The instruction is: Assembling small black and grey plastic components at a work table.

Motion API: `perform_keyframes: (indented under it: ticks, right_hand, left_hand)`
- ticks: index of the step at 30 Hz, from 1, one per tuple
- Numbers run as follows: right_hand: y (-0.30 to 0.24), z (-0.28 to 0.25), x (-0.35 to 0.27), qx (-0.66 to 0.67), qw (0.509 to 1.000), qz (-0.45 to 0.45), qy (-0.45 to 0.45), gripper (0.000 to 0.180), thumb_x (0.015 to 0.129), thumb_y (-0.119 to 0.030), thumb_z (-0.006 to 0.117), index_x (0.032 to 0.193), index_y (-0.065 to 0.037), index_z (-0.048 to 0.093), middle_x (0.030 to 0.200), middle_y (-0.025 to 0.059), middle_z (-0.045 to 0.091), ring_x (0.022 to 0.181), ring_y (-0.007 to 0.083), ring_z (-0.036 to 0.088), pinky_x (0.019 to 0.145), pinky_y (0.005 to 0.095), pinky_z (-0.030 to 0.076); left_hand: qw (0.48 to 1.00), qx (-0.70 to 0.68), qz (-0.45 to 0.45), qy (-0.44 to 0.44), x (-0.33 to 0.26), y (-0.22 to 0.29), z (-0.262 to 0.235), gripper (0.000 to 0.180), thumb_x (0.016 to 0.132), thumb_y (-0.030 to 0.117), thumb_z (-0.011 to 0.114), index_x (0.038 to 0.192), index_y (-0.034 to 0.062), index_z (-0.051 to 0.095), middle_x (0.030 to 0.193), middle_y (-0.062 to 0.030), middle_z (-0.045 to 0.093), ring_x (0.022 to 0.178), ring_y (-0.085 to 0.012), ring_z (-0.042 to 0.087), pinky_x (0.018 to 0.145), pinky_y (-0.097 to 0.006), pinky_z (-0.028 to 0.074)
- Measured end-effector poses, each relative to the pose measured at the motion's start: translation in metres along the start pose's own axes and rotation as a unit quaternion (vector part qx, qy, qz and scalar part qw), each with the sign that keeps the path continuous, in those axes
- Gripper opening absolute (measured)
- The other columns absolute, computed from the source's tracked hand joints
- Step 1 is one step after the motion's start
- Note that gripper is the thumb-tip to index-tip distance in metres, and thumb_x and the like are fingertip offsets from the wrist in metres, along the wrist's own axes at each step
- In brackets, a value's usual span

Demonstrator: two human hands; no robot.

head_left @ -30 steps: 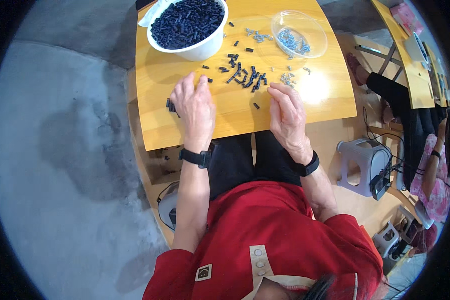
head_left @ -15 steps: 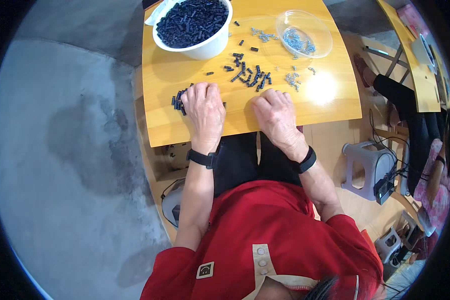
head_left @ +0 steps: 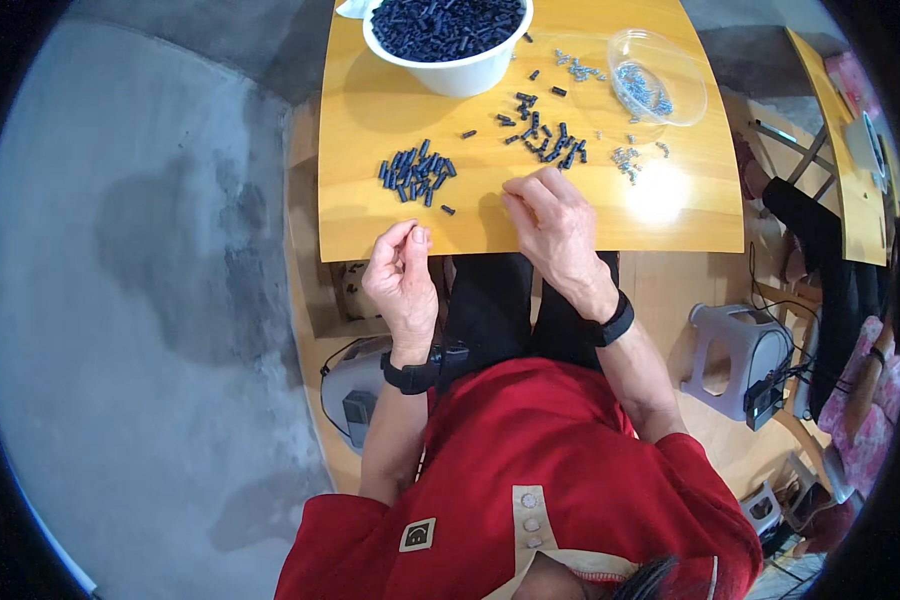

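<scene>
Small square tan patch point(head_left: 419, 534) w/ dark emblem, red shirt

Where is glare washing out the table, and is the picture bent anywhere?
Head view: a bright glare patch sits on the wooden table, right of the right hand; fisheye bends the table edges, and the corners go black; the left hand stays sharp.

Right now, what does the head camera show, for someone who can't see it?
A person's left hand and right hand hover at a wooden table, beside piles of small dark pieces and a full white bowl.
</scene>
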State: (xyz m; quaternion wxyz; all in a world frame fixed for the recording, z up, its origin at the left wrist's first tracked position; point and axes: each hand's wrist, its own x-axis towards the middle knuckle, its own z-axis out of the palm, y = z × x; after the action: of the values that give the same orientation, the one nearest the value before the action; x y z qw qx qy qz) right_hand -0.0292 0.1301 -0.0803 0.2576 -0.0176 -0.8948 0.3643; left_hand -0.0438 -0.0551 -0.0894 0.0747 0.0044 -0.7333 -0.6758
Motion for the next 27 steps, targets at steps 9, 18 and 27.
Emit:
perform_keyframes:
  ticks: [9, 18, 27]
  right_hand:
    - [-0.028, 0.054, -0.009, -0.034, 0.994, -0.097, -0.047, 0.011, 0.075, -0.012, 0.068, 0.084, -0.01, 0.063, 0.082, 0.0063, 0.054, 0.075, 0.0257, 0.058, 0.067, 0.0375, 0.047]
    - [-0.001, 0.03, -0.017, -0.122, 0.991, -0.059, -0.005, 0.01, 0.072, -0.01, 0.065, 0.081, -0.011, 0.061, 0.08, 0.0065, 0.052, 0.072, 0.0263, 0.056, 0.065, 0.039, 0.044]
    - [0.044, -0.028, -0.005, -0.164, 0.978, 0.077, 0.103, 0.008, 0.08, -0.01, 0.071, 0.085, -0.008, 0.066, 0.079, 0.0106, 0.058, 0.073, 0.0315, 0.062, 0.063, 0.0415, 0.05]
  left_hand:
    - [0.996, -0.082, -0.036, 0.011, -0.004, -0.003, -0.007, 0.017, 0.095, 0.009, 0.064, 0.107, -0.0013, 0.064, 0.089, -0.0082, 0.07, 0.074, -0.0101, 0.064, 0.061, -0.02, 0.045]
    - [0.992, -0.086, -0.088, -0.042, -0.015, 0.01, -0.009, 0.017, 0.094, 0.006, 0.063, 0.109, -0.0027, 0.064, 0.09, -0.0098, 0.071, 0.075, -0.0116, 0.065, 0.063, -0.022, 0.048]
    - [0.97, -0.167, -0.05, -0.167, -0.036, 0.04, 0.012, 0.023, 0.09, 0.001, 0.066, 0.113, -0.0041, 0.063, 0.095, -0.0128, 0.07, 0.084, -0.0159, 0.068, 0.075, -0.026, 0.054]
